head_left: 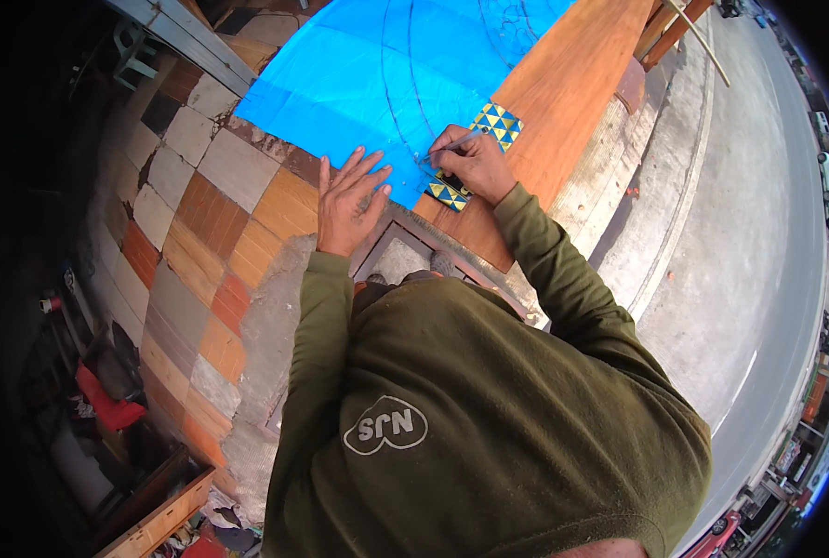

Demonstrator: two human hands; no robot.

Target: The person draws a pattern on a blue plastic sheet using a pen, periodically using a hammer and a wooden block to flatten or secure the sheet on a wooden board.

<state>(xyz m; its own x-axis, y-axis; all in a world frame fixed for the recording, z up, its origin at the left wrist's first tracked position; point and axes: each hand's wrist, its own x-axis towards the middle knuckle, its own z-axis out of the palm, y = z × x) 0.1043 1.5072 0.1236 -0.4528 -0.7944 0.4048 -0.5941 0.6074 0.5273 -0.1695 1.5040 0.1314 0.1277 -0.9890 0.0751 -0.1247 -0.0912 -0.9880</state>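
Observation:
A bright blue sheet [331, 84] lies over a wooden board [572, 74], with dark curved lines drawn on it. Near the sheet's front corner, my right hand [479, 169] is closed round a thin, light pen [464, 140], its lower end close to the blue surface. Under that hand is a flat piece with blue and yellow triangles [500, 126]; my hand covers its middle, so its full shape is hidden. My left hand [347, 209], palm down with fingers spread, is at the sheet's near left edge and holds nothing.
Patchwork tiles [210, 209] cover the floor at left, near a metal post [186, 42] and a green plastic chair [135, 51]. Lower left are a wooden crate [159, 521] and a red item [107, 400]. A road [786, 307] with parked vehicles runs along the right.

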